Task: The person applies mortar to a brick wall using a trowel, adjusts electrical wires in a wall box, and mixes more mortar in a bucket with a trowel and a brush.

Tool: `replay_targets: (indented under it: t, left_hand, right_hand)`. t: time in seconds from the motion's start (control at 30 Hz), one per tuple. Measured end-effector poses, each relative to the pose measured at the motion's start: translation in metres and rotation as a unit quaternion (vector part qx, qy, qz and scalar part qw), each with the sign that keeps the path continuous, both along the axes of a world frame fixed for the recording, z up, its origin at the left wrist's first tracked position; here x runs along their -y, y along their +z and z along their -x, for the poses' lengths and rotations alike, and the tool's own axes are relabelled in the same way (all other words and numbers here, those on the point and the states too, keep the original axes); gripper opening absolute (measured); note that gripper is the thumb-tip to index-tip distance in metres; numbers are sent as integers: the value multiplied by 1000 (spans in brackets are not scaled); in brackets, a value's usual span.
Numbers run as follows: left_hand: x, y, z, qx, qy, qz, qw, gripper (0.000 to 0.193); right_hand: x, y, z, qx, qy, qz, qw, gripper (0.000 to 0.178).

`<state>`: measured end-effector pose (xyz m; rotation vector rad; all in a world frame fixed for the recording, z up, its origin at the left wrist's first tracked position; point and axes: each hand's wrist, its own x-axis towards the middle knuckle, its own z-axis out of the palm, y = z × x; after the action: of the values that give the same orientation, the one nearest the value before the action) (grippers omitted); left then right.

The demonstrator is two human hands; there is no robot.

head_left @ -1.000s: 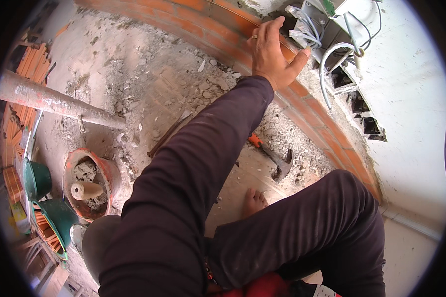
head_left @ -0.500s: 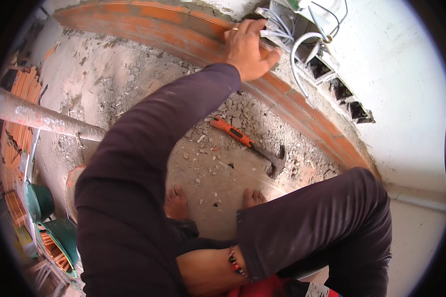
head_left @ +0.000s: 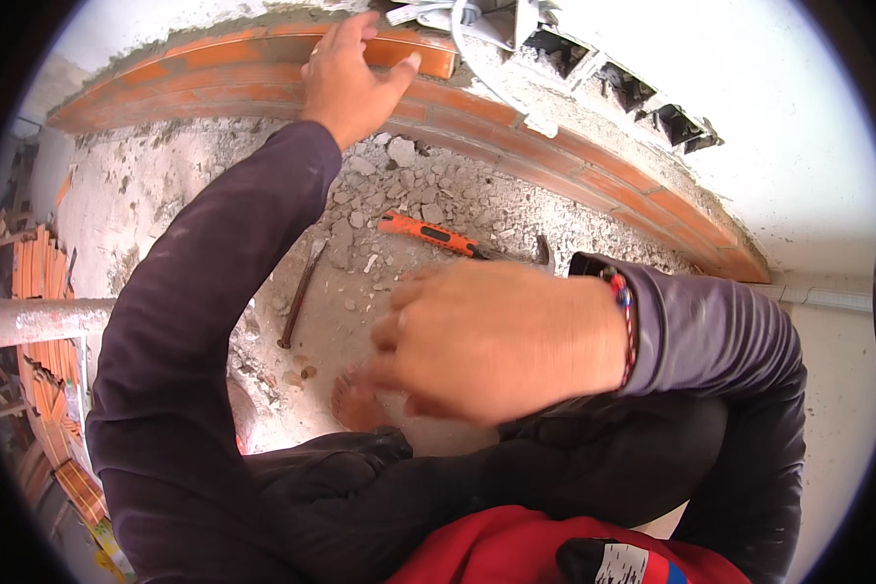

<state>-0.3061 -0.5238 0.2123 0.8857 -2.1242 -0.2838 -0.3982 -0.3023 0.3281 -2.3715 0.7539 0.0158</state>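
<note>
Now we spread our left hand [head_left: 348, 86] wide over the brick [head_left: 436, 62] atop the low wall [head_left: 608, 183]; even pressure should seat it well. Our right hand [head_left: 501, 341] is blurred, curled; whether it's holding anything, we can't tell.

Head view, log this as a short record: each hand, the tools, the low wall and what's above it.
Left hand: at a top brick, fingers and thumb spread
Right hand: blurred, in front of the body; grip unclear
Hammer: on the floor, orange handle, head partly behind the right hand
Metal bar: on the floor, left of the hammer
Low wall: orange brick, rubble along its foot
White wall: dark openings in a row, right of a hanging pale cable
</note>
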Motion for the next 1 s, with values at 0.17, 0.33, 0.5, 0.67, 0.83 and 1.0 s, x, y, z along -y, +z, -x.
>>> replay_targets:
  t: [0.17, 0.33, 0.5, 0.67, 0.83, 1.0]
  left_hand:
    - [-20, -5, -10, 60, -55, -72, 994, 55]
    - [-42, -12, -35, 131, -141, -144, 971, 46]
    - [-74, -48, -50, 98, -143, -233, 957, 39]
    - [-109, -86, -59, 151, -179, -330, 914, 37]
    - [-113, -81, -59, 169, -192, -357, 898, 34]
    - [-98, -91, -63, 146, -157, -397, 893, 31]
  right_hand:
    - [-4, -10, 30, -68, -10, -85, 994, 28]
    - [-6, -8, 63, 94, -25, -209, 973, 29]
    - [-12, -15, 95, 129, -75, -180, 972, 31]
    - [-28, -60, 109, 200, -131, -180, 954, 33]
    - [-39, -92, 114, 248, -229, -172, 925, 31]
    - [-37, -101, 115, 279, -289, -155, 902, 30]
